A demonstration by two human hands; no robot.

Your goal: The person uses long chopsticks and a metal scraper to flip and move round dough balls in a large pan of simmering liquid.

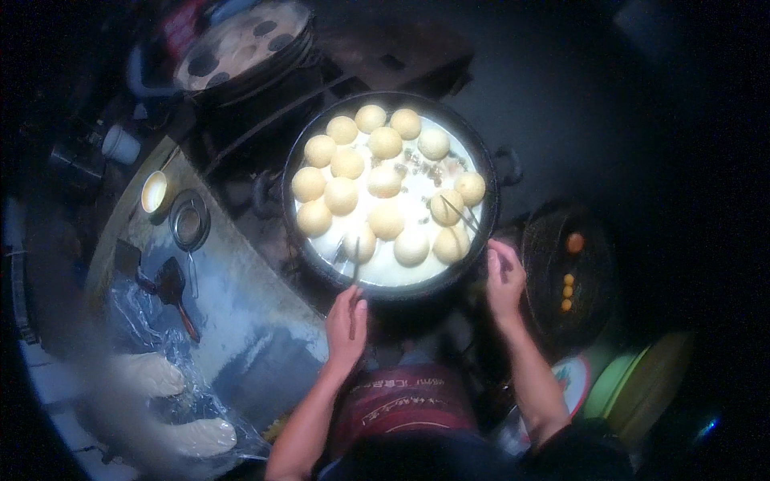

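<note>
Many pale golden dough balls point(385, 219) float in light, frothy liquid inside a large dark round pan point(391, 294) with a loop handle on each side. My left hand point(347, 324) is at the pan's near rim, closed on a thin stick-like tool point(355, 264) that reaches over a ball at the near left. At the right rim, my right hand point(505, 273) holds thin tongs or sticks point(462, 214); their tips lie across a ball on the right side. The grip at the fingers is partly hidden, and glare washes out the liquid's surface.
On the worktable point(240, 324) at left lie a round strainer point(189, 222), a dark spatula point(171, 282), a small bowl point(154, 192) and plastic-wrapped pale dough point(201, 437). A dark basket or tray point(541, 294) at right holds a few small balls. Another round vessel point(246, 45) stands at upper left.
</note>
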